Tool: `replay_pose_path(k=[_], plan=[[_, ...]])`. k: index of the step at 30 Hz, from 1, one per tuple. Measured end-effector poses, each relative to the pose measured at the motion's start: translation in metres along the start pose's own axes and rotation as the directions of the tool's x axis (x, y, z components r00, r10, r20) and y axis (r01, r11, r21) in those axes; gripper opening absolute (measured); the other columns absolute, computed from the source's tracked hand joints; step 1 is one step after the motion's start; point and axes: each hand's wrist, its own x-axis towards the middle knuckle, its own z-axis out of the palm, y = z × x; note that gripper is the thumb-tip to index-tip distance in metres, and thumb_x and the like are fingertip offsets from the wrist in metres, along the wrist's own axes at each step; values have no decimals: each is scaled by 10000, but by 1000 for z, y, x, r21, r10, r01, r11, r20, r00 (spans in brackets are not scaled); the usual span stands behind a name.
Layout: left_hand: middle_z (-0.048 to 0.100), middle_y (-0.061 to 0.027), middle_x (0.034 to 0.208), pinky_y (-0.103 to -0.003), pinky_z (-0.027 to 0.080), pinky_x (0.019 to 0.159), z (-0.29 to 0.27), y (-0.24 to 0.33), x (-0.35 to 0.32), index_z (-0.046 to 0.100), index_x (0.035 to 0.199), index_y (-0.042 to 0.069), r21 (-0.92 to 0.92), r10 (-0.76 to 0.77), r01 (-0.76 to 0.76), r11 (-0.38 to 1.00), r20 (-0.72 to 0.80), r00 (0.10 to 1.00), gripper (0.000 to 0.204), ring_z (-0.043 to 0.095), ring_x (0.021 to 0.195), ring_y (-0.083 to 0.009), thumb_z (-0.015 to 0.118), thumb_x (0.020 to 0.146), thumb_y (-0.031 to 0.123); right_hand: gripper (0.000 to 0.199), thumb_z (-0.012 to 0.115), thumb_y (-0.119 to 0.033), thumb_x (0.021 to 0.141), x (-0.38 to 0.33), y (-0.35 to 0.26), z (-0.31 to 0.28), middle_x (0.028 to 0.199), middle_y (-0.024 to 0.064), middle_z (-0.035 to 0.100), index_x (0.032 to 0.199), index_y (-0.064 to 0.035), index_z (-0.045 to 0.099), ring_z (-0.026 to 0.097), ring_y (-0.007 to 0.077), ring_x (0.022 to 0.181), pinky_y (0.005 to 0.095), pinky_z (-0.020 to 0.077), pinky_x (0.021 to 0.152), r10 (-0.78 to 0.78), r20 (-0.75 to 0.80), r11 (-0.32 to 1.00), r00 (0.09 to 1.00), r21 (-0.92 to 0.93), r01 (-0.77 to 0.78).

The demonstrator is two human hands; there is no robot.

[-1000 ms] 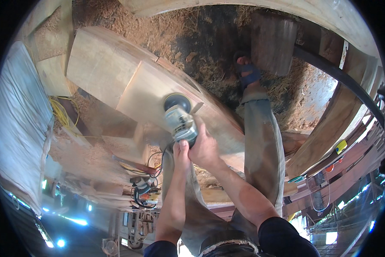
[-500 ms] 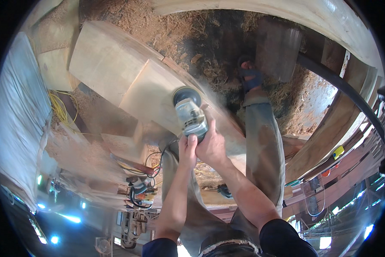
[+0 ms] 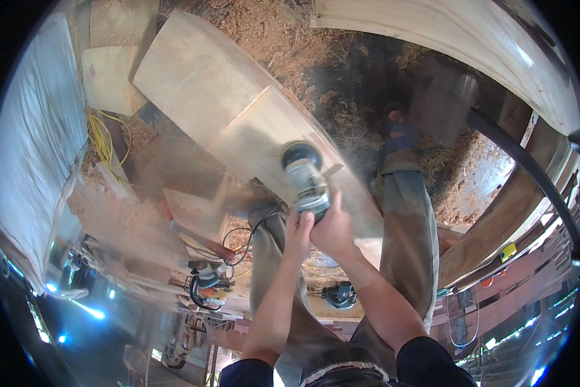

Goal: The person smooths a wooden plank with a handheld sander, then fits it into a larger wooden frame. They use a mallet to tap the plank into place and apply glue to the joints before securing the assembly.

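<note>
Both of my hands are closed around the rear body of an angle grinder (image 3: pixel 310 187). My left hand (image 3: pixel 298 233) wraps its near end, thumb on top. My right hand (image 3: pixel 333 232) grips beside it, with a finger stretched along the casing. A round dark sanding disc (image 3: pixel 301 153) at the grinder's far end rests on a long pale wooden slab (image 3: pixel 196 74). The slab runs from far left towards my feet, with a straight seam across it. Motion blurs the grinder a little, and dust hazes the air.
Wood shavings (image 3: pixel 264 39) cover the ground beyond the slab. A yellow cord (image 3: pixel 103 138) lies coiled at left, near a whitish hanging sheet (image 3: pixel 35 142). Another power tool (image 3: pixel 339 295) lies between my legs, and a chainsaw-like tool (image 3: pixel 206 277) sits left. Large timber (image 3: pixel 444 32) curves behind.
The view has shifted, so the slab sits farther right in it. The grinder has moved along the slab towards me, both hands still gripping it.
</note>
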Motion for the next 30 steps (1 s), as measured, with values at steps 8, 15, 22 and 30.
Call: replay_pose_path(k=[8, 15, 22, 30], plan=[[660, -44, 1194, -290, 478, 927, 23, 17, 22, 641, 1238, -14, -170, 61, -85, 982, -142, 988, 451, 585, 1088, -107, 488, 1119, 394, 833, 705, -329, 881, 32, -39, -16, 1071, 317, 707, 1566, -98, 294, 697, 517, 929, 578, 555, 820, -97, 73, 959, 993, -261, 113], [654, -68, 1252, -311, 482, 972, -4, 55, 51, 596, 1311, -28, -133, -1, -25, 991, -195, 981, 478, 594, 1127, -133, 483, 1122, 396, 802, 676, -398, 923, 53, -83, 5, 993, 305, 719, 1570, -116, 295, 706, 517, 912, 579, 557, 837, 32, 171, 946, 985, -322, 25], [627, -98, 1331, -344, 473, 1060, 18, 47, 49, 557, 1376, -27, -426, 43, -114, 898, -172, 984, 535, 585, 1225, -178, 531, 1097, 429, 753, 707, -309, 875, 58, -100, -9, 1050, 288, 721, 1527, -141, 372, 689, 516, 1002, 578, 540, 881, -31, 234, 920, 972, -372, 119], [639, -92, 1303, -325, 472, 1022, 34, 64, 65, 562, 1376, -40, -194, 23, -41, 980, -92, 995, 526, 589, 1176, -160, 550, 1094, 404, 802, 688, -356, 900, 67, -89, -21, 1082, 305, 707, 1559, -121, 298, 701, 504, 971, 567, 554, 855, -9, 24, 963, 1000, -269, 15]])
